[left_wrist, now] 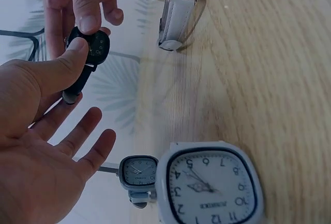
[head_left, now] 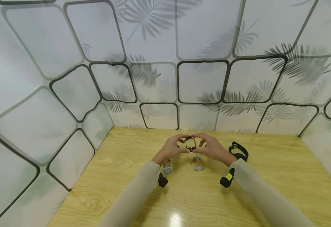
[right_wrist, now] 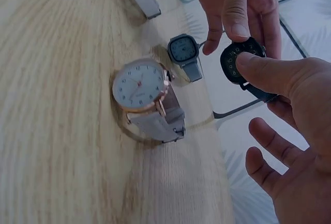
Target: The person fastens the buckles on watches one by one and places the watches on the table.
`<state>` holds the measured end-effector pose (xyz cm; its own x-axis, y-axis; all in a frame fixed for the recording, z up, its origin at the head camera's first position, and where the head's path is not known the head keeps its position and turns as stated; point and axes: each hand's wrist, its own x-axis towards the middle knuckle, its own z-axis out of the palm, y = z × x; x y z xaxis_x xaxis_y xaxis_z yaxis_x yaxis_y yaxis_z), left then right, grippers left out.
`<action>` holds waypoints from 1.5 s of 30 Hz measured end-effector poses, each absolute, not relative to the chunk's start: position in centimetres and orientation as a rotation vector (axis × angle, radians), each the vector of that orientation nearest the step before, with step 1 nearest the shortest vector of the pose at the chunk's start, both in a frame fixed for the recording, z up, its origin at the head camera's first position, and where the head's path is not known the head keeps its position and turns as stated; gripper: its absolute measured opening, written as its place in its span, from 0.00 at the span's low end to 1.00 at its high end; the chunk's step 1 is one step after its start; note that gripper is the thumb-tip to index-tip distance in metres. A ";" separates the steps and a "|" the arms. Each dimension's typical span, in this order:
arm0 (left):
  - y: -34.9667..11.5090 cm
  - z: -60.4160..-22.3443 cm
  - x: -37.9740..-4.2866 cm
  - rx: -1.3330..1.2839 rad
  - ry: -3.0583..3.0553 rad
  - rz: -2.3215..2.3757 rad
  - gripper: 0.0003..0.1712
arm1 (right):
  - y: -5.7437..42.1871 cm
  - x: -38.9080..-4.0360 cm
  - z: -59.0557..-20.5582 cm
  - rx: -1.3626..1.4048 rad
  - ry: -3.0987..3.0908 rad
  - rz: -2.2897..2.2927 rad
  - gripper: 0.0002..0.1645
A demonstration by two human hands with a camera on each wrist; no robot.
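Observation:
Between my two hands is a black wristwatch [head_left: 190,148] with a dark round-cornered dial and strap, raised above the table. My left hand [head_left: 171,147] pinches one side of it, its thumb on the face in the left wrist view. From the other side my right hand [head_left: 212,147] pinches it too, thumb pressed on the dial [right_wrist: 231,63] in the right wrist view. Below the hands stands a round rose-gold watch [right_wrist: 139,85] with a pale strap. A white square watch [left_wrist: 212,185] sits near my left wrist.
A grey-blue square watch [left_wrist: 138,170] stands farther back, behind the white one. Beside my right forearm lies another black watch [head_left: 240,148] with its strap looped. The wooden table [head_left: 120,151] meets patterned fabric walls [head_left: 159,115] at its back and sides.

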<state>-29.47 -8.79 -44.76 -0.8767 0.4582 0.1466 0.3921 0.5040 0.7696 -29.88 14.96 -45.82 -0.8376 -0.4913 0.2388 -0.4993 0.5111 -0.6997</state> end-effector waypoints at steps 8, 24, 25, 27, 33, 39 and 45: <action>-8.0 -45.1 -31.2 0.730 2.652 1.266 0.33 | 15.3 -31.5 -46.1 0.825 -2.836 1.298 0.41; -6.5 -45.7 -33.2 0.556 2.661 1.097 0.34 | 15.2 -33.8 -47.7 0.864 -2.958 1.370 0.42; -6.4 -45.7 -33.2 0.552 2.656 1.087 0.34 | 15.2 -33.9 -47.7 0.864 -2.960 1.372 0.42; -6.2 -45.8 -33.3 0.544 2.635 1.080 0.34 | 15.2 -33.9 -47.8 0.859 -2.971 1.370 0.42; -5.7 -46.1 -33.2 0.506 2.618 1.068 0.34 | 15.2 -34.0 -48.0 0.860 -3.005 1.354 0.40; -5.3 -46.5 -33.2 0.460 2.612 1.091 0.32 | 15.3 -34.1 -48.2 0.862 -3.045 1.304 0.38; -5.0 -46.5 -33.4 0.456 2.625 1.075 0.31 | 15.5 -34.2 -48.3 0.838 -3.055 1.324 0.36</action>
